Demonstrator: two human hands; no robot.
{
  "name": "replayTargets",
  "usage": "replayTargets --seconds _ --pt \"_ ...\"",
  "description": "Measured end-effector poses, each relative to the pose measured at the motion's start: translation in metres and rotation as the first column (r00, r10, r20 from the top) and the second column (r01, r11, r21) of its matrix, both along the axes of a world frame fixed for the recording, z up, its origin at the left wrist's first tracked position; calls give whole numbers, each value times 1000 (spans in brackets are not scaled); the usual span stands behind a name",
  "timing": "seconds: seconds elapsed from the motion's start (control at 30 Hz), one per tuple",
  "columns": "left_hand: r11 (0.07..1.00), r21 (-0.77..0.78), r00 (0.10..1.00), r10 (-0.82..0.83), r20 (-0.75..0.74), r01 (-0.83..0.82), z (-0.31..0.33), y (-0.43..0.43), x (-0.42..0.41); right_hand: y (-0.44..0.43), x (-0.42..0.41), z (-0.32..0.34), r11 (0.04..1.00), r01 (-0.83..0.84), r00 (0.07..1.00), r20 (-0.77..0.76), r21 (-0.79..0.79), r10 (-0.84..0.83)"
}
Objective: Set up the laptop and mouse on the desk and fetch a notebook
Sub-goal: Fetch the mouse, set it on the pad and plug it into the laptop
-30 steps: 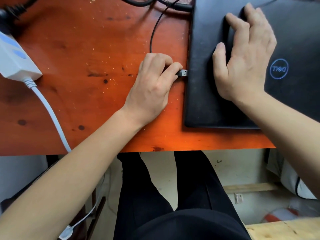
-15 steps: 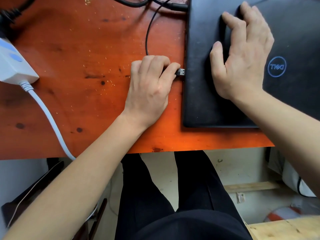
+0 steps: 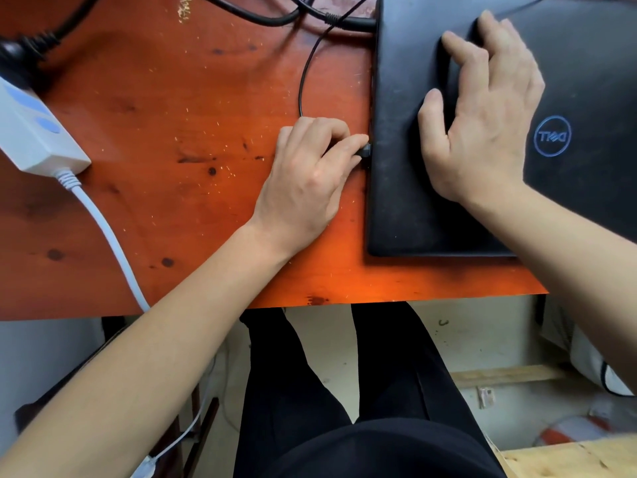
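Orange-red wood, scuffed and speckled, makes up the bench [image 3: 155, 139] under my arms, and its near edge cuts straight across above my dark-trousered legs [image 3: 310, 391] and a pale floor [image 3: 482, 339]. On its right part lies the closed black laptop [image 3: 413, 201], its near edge just short of the bench's edge. My right hand [image 3: 482, 132] lies on the lid, fingers spread flat and gripping nothing. My left hand [image 3: 303, 181] is clenched on a small black plug [image 3: 365, 151], thumb and forefinger pinching it against the laptop's left side; its thin black cable [image 3: 303, 81] curves away toward the far edge. A thicker black cable [image 3: 351, 22] meets the laptop's far left corner. Well to the left sits a white power strip [image 3: 31, 132], its white cord [image 3: 110, 243] running off the near edge. Bare wood lies open between the strip and my left hand.
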State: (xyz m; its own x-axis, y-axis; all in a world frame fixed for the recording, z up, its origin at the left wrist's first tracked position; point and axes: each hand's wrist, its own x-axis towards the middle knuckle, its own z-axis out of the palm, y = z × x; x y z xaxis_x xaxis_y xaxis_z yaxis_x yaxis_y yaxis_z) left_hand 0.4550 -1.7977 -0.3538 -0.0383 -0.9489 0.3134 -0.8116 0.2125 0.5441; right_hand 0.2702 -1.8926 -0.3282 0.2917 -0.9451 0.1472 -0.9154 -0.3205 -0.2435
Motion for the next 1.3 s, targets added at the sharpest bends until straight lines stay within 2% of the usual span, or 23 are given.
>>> replayTargets --seconds 0.17,0.47,0.53,0.67,0.73,0.8,0.87,1.0,1.1,1.2,1.3 --pt "995 -64 992 70 -106 -77 -3 2 0 0 0 -1 1000 2 1000 -16 -11 -2" --pt "993 -108 988 40 -148 -56 -3 1 -2 -1 -1 -3 1000 -8 1000 -25 -10 8" --pt "992 -113 992 49 -116 -62 -2 1 -2 0 -1 -3 1000 -13 999 -32 -9 13" --pt "990 -124 995 70 74 -60 3 4 -8 0 -2 -2 1000 -18 999 -26 -2 18" --pt "994 -84 986 83 146 -71 5 6 -11 -1 -2 -2 1000 -22 1000 -22 1 22" --pt "983 4 975 180 128 -182 11 8 -10 -1 -1 -1 1000 -30 999 -12 9 30" --pt "944 138 954 297 38 -299 17 11 -8 1 -2 -1 999 -35 999 -30 21 36" --pt "881 323 937 339 81 -346 45 23 -7 0 -4 0 993 -59 997 -35 102 63" --pt "802 370 883 431 184 -469 75 32 -7 -4 -7 11 980 -109 992 -38 166 117" --pt "692 313 755 541 371 -650 108 38 1 -10 -10 33 946 -178 980 -42 272 196" --pt "577 229 609 647 459 -784 152 42 6 -27 0 77 922 -361 932 84 139 353"
